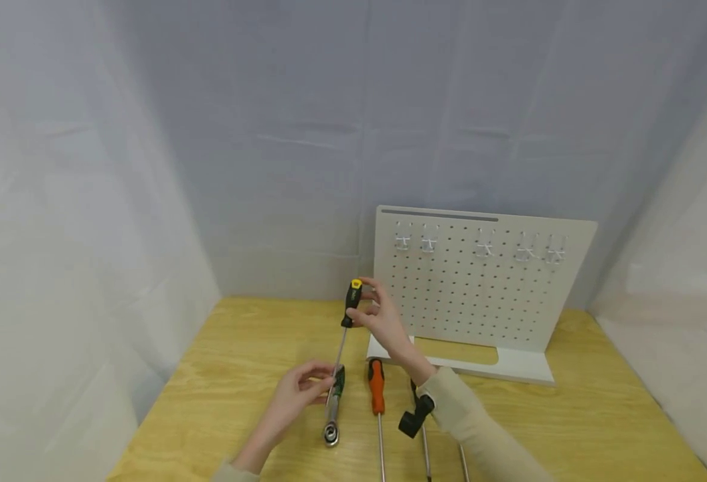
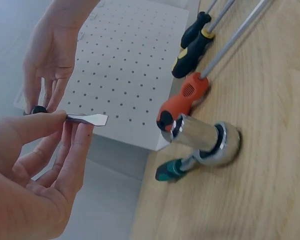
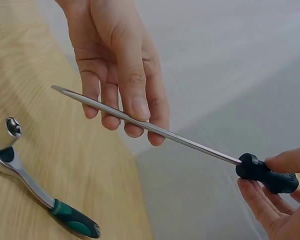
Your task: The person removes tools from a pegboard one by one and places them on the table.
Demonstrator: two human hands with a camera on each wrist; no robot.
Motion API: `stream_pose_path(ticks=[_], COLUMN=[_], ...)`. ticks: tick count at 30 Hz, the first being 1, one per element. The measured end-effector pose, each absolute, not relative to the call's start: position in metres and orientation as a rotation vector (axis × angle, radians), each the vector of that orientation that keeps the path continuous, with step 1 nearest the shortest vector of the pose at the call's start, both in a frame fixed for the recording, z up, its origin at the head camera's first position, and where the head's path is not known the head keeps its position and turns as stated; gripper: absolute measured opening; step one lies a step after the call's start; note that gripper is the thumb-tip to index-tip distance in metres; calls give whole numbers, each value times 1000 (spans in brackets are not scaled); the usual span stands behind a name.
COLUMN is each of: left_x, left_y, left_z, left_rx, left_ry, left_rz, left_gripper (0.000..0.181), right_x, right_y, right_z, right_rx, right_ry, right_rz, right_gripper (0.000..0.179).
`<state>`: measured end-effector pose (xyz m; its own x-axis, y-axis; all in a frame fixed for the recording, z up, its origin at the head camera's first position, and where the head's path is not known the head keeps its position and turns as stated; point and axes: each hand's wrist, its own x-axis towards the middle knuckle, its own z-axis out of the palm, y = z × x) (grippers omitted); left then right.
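A flat-blade screwdriver [image 1: 353, 298] with a black and yellow handle is held up above the table, tilted, its handle end higher than its tip. My right hand [image 1: 385, 327] grips the handle between thumb and fingers. Lower down, my left hand [image 1: 293, 396] pinches the steel shaft between thumb and fingers; the flat tip pokes out past them in the left wrist view. Behind the shaft in the head view, a ratchet wrench [image 1: 331, 430] with a green and black handle lies on the wood, a socket [image 2: 197, 133] on its head.
An orange-handled screwdriver [image 1: 377, 387] lies right of the ratchet. Two more dark-handled screwdrivers [image 2: 192, 56] lie beyond it, partly hidden by my right arm in the head view. A white pegboard [image 1: 462, 278] with several clear hooks [image 1: 429, 242] stands at the table's back right. White sheeting surrounds the table.
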<state>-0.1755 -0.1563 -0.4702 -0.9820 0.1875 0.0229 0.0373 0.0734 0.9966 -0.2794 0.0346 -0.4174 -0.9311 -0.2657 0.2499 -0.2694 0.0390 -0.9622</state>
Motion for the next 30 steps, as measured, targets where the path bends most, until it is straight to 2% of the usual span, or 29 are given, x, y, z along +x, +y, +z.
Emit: stream_pose_path(ticks=[21, 30], left_x=[-139, -131], left_y=[-204, -216], left_z=[-512, -523], left_rx=[12, 24], left_ry=[2291, 2448], left_rz=[1947, 1800], left_gripper=[37, 27], right_x=[-279, -281], right_y=[-32, -57], right_z=[-481, -499], right_rx=[639, 632], right_ry=[-2406, -2536], right_rz=[2184, 2176], right_gripper=[63, 65])
